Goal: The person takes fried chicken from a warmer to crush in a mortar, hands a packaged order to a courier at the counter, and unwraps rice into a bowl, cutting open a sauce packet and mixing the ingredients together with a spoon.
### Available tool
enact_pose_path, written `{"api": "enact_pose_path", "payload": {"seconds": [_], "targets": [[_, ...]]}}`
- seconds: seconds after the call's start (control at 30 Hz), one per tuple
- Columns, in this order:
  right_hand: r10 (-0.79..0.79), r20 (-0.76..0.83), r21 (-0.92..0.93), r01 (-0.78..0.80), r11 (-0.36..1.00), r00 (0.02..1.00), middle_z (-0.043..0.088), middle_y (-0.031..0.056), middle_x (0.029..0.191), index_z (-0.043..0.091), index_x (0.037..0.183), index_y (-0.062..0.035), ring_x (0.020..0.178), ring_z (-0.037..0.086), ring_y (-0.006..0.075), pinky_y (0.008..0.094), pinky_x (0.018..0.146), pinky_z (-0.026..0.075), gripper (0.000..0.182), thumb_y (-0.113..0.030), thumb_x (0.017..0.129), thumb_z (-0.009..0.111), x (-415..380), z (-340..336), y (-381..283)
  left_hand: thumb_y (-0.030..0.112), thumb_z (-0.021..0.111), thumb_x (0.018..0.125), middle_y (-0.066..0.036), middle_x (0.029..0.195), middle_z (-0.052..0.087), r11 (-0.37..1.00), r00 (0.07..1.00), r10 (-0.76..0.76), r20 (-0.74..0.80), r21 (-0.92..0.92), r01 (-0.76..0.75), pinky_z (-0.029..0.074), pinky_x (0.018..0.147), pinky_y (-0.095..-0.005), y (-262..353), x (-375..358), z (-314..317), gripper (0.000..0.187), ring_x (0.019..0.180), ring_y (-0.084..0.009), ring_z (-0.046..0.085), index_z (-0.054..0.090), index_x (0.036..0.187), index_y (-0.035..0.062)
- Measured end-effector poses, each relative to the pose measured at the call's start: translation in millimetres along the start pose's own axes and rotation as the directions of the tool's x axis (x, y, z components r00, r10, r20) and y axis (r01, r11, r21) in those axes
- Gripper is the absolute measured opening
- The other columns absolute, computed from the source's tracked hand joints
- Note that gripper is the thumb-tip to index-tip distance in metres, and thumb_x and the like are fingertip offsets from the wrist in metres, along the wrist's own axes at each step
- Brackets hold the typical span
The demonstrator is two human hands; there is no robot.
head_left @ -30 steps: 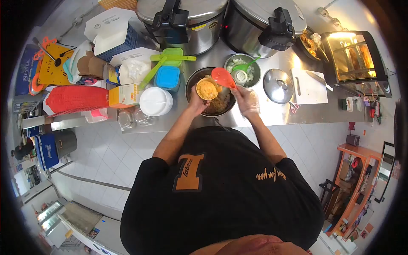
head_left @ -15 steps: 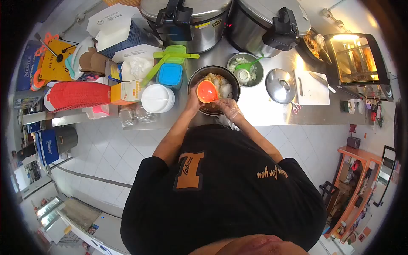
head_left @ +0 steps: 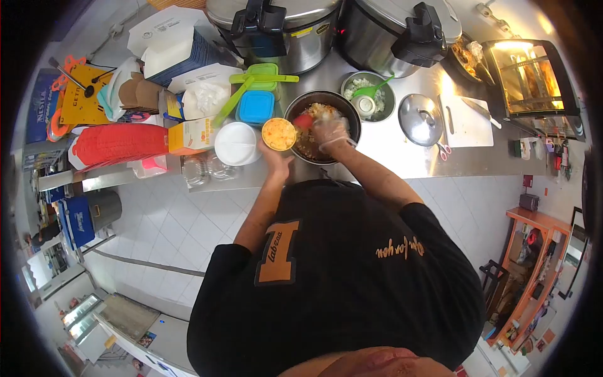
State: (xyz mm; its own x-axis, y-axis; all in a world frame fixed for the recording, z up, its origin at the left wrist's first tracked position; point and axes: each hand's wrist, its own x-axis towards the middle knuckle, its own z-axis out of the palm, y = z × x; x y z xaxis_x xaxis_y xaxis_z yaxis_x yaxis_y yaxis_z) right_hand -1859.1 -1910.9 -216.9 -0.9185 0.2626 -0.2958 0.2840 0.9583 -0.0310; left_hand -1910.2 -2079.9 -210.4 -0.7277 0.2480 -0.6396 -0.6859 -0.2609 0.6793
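My left hand point(head_left: 274, 158) holds a round cup point(head_left: 279, 134) filled level with yellowish rice, just left of the dark pot point(head_left: 357, 135). My right hand point(head_left: 331, 133), in a clear plastic glove and blurred by motion, reaches into that pot. It grips a red scoop point(head_left: 303, 121), whose bowl lies among the loose rice point(head_left: 320, 112) inside; the handle is hidden by the hand. Beside the cup stands a stack of white round lids or containers point(head_left: 235, 143). A blue-lidded tub point(head_left: 255, 107) is just behind it.
Two large steel cookers point(head_left: 392, 38) line the back. Right of the pot are a metal bowl point(head_left: 391, 107) with white rice and a green spoon, a steel lid point(head_left: 420, 119), and a cutting board point(head_left: 466, 135) with a knife. Red paper containers point(head_left: 122, 141) lie left.
The red scoop has left the cup's top and gone down into the pot with my right hand. My left hand has moved left with the cup, whose rice now shows.
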Motion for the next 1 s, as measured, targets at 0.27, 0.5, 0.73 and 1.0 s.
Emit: {"api": "enact_pose_path", "payload": {"seconds": [0.27,0.5,0.73,1.0], "targets": [[-0.251,0.106,0.027,0.250,0.968,0.962,0.073,0.0168,0.092,0.071,0.092,-0.0049,0.086,0.072,0.0318,0.0462,0.072,0.057,0.019,-0.016,0.088,0.056,-6,-29,34,0.075,0.023,0.087,-0.001,0.158,0.024,0.996,0.992,-0.037,0.117,-0.073,0.045,0.012,0.104,-0.0768,-3,6,-14,0.079,0.147,-0.0289,0.019,0.032,0.149,0.0282],[-0.151,0.048,-0.122,0.156,0.980,0.987,0.072,0.0151,0.093,0.072,0.091,-0.0046,0.090,0.071,0.0300,0.0417,0.069,0.057,0.021,-0.019,0.087,0.058,-27,-64,2,0.076,0.021,0.086,-0.001,0.159,0.022,0.997,0.994,-0.042,0.101,-0.066,0.049,0.009,0.103,-0.0790,-4,12,-17,0.080,0.148,-0.0299,0.015,0.031,0.150,0.0283],[-0.040,0.316,-0.122,0.083,0.989,0.948,0.073,0.0118,0.103,0.074,0.102,-0.0076,0.095,0.071,0.0276,0.0427,0.076,0.056,0.030,-0.025,0.092,0.052,-25,-31,15,0.079,0.021,0.084,0.000,0.161,0.018,0.994,0.991,-0.058,0.119,-0.083,0.068,0.004,0.101,-0.0802,-3,4,-12,0.084,0.149,-0.0297,0.010,0.030,0.151,0.0297],[-0.103,0.309,0.175,0.050,0.983,0.945,0.072,0.0179,0.098,0.073,0.097,-0.0040,0.094,0.071,0.0328,0.0453,0.077,0.056,0.029,-0.021,0.091,0.051,-44,-31,-19,0.082,0.021,0.082,-0.001,0.161,0.018,0.991,0.997,-0.061,0.049,-0.120,0.067,0.007,0.105,-0.0759,-8,6,-7,0.088,0.149,-0.0290,0.012,0.027,0.152,0.0287]]}}
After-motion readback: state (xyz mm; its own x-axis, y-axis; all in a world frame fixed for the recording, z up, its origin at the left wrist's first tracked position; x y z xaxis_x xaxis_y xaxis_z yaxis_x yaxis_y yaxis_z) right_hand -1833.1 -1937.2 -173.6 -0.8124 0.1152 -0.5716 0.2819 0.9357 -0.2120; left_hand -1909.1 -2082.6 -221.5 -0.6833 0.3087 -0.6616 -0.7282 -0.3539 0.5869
